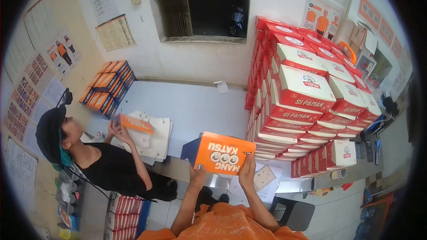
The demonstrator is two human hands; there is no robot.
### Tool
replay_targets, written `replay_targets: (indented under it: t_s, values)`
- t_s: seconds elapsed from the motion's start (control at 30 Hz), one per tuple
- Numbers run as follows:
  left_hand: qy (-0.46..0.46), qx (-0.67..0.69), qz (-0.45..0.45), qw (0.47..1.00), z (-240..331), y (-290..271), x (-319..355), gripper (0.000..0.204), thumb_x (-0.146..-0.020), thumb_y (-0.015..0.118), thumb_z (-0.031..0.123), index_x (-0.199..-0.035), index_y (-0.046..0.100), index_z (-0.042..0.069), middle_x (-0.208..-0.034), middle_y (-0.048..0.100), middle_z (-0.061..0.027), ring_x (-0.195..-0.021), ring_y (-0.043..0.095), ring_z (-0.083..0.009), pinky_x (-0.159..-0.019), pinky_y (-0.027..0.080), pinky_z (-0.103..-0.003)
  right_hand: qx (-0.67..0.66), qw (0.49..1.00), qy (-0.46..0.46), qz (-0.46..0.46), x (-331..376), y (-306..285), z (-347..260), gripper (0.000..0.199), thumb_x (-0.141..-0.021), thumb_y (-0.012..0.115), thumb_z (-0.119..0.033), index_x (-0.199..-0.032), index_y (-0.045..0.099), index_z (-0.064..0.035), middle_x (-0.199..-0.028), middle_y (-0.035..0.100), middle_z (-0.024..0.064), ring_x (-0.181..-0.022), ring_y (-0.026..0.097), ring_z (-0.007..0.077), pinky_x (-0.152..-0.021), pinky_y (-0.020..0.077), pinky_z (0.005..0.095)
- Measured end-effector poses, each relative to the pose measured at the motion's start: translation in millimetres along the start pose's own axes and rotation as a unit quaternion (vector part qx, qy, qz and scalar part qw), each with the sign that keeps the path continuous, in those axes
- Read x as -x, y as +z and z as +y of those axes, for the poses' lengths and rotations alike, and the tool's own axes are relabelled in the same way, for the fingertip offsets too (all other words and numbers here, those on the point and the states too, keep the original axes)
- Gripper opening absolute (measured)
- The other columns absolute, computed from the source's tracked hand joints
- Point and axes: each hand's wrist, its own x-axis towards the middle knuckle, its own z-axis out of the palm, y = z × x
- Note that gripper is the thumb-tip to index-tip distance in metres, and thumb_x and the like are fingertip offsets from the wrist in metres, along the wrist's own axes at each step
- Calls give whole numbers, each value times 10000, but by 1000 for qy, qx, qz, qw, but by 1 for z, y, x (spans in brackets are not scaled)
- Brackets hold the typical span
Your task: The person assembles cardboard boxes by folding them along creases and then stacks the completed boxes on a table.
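Here, I saw the left hand [197, 174] and right hand [247, 172] each clamped on a lower edge of the orange box [224, 153], raised above the grey counter [191, 111]. Stacked red-and-white boxes [307, 102] stood just right; a co-worker [98, 155] folded another at left.

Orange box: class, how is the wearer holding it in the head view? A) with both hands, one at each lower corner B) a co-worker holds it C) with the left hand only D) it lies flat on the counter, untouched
A: the left hand and right hand each grip a lower corner of the orange box, raised off the counter.
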Motion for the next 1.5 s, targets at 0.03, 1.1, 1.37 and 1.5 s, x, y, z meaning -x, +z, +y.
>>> replay_targets:
  t_s: [0.03, 1.1, 1.37, 1.5]
  values:
    - [-18, 34, 73, 997, 3, 8, -7, 731, -827, 748, 146, -1426, 341, 47, -1316, 495, -94, -1223, 492, -207, -1021, 432, -382, 52, 998, -30, 21, -4, -3, -2, 483, -1066, 278, -305, -1358, 417, 54, -1294, 514, 193, -1233, 462, 267, -1055, 326, 353]
    - [-208, -331, -73, 918, -47, 10, -105, 901, -878, 586, 570, -1491, 195, 39, -1395, 424, -229, -1224, 493, -341, -969, 445, -436, 99, 992, 78, 31, -44, -4, 119, 626, -1027, 453, -296, -1520, 166, -39, -1473, 334, 203, -1327, 364, 259, -1111, 273, 351]
    - [-169, -414, -157, 880, -43, -27, -159, 964, -826, 645, 528, -1514, 153, 65, -1412, 360, -310, -1324, 363, -449, -1097, 308, -496, 174, 980, 64, -65, -94, -2, 138, 564, -1037, 368, -292, -1513, 194, -46, -1438, 374, 166, -1270, 411, 271, -1104, 278, 383]
    - [-144, -483, -96, 858, -35, -45, -197, 1014, -775, 696, 614, -1516, 194, 136, -1202, 546, -250, -1129, 540, -357, -980, 430, -422, 116, 986, 60, -107, -119, 26, 147, 457, -1003, 501, -343, -1344, 402, -56, -1282, 461, 108, -1173, 462, 215, -997, 383, 341]
